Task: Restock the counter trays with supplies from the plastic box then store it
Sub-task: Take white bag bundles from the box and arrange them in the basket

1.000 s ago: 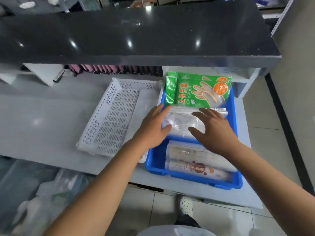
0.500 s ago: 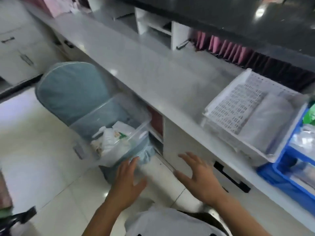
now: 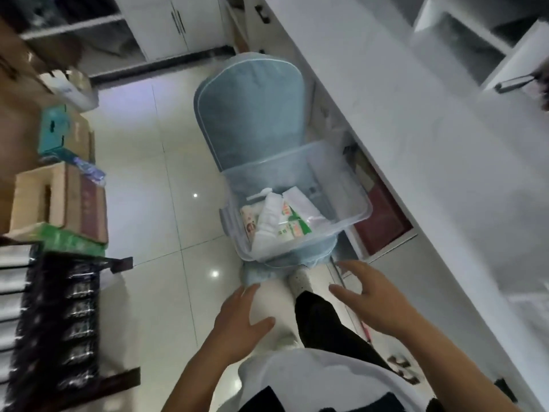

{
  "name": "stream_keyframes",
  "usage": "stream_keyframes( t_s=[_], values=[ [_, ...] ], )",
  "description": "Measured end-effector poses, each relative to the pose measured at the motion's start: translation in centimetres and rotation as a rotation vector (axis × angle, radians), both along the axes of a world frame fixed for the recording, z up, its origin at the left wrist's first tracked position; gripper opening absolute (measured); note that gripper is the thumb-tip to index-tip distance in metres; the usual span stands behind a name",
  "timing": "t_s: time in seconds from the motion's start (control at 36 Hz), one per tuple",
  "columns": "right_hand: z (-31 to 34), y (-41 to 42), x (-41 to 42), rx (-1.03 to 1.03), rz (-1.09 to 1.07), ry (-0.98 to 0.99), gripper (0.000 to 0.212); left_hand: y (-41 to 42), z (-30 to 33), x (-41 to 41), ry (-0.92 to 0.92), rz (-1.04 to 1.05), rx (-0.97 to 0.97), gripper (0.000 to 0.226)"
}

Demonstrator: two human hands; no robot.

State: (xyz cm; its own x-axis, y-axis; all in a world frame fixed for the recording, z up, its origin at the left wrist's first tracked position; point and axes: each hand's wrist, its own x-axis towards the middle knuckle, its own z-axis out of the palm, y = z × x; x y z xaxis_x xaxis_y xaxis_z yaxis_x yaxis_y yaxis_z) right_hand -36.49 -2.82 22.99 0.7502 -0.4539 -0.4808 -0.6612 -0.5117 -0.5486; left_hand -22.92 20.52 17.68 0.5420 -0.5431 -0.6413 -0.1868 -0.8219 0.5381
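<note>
A clear plastic box [image 3: 350, 171] sits on the seat of a pale blue chair [image 3: 252, 105] beside the counter. White and green supply packets [image 3: 276, 221] lie in its near end. My left hand [image 3: 237, 322] hovers below the box with fingers spread and holds nothing. My right hand [image 3: 371, 298] is also spread and empty, just short of the box's near right corner. Neither hand touches the box. The counter trays are out of view.
The white counter [image 3: 416, 144] runs along the right, with an open compartment [image 3: 383, 215] beneath it. Cardboard boxes [image 3: 59, 200] and dark packaged goods [image 3: 59, 316] stand at the left. White cabinets [image 3: 178, 25] are at the back. My leg and shoe [image 3: 300, 281] are below the chair.
The view has swung left from the counter trays down to the box on the chair. Both hands left the blue tray and now hover spread near the box's front.
</note>
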Motion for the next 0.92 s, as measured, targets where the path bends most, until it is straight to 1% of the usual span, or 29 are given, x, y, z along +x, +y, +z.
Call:
stream_keyframes(
  t_s=[0.08, 0.19, 0.31, 0.39, 0.44, 0.5, 0.56, 0.64, 0.69, 0.75, 0.81, 0.83, 0.92],
  values=[
    [-1.3, -2.6, 3.9, 0.046, 0.060, 0.011, 0.059, -1.5, 0.1, 2.5, 0.001, -0.011, 0.039, 0.078],
    [-3.6, -6.3, 9.3, 0.062, 0.081, -0.026, 0.057, -4.2, 0.4, 6.5, 0.009, -0.030, 0.129, 0.075],
    [-7.2, -9.6, 14.0, 0.063, 0.060, -0.008, 0.055, -8.1, 0.6, 10.5, 0.070, -0.001, 0.120, 0.066],
    [-11.4, -11.8, 16.2, 0.032, 0.101, 0.166, 0.053, -11.4, -0.8, 13.3, 0.105, 0.008, 0.148, 0.064],
    [-14.7, -12.8, 17.0, 0.002, 0.175, 0.321, 0.051, -13.6, -2.1, 15.1, 0.097, -0.006, 0.174, 0.064],
    [-17.6, -13.5, 17.4, -0.017, 0.247, 0.468, 0.054, -15.5, -3.6, 16.5, 0.088, -0.041, 0.185, 0.064],
    [-19.7, -14.1, 17.6, -0.030, 0.300, 0.538, 0.057, -17.0, -4.8, 17.6, 0.106, -0.027, 0.161, 0.061],
    [-22.1, -14.4, 18.1, -0.068, 0.330, 0.521, 0.048, -18.4, -7.4, 18.7, 0.161, 0.039, 0.133, 0.053],
    [-23.6, -14.3, 18.1, -0.090, 0.319, 0.501, 0.043, -19.0, -9.5, 19.3, 0.171, 0.041, 0.163, 0.052],
    [-25.0, -14.1, 17.8, -0.140, 0.322, 0.463, 0.048, -19.2, -12.1, 19.8, 0.166, 0.014, 0.221, 0.060],
    [-26.2, -14.0, 17.9, -0.180, 0.339, 0.438, 0.060, -19.3, -14.8, 20.4, 0.157, -0.089, 0.298, 0.072],
    [-26.7, -14.0, 18.0, -0.191, 0.337, 0.419, 0.063, -19.3, -16.4, 20.7, 0.163, -0.122, 0.339, 0.072],
    [-27.6, -13.8, 18.3, -0.228, 0.295, 0.347, 0.056, -20.1, -20.9, 21.8, 0.182, -0.127, 0.396, 0.072]
  ],
)
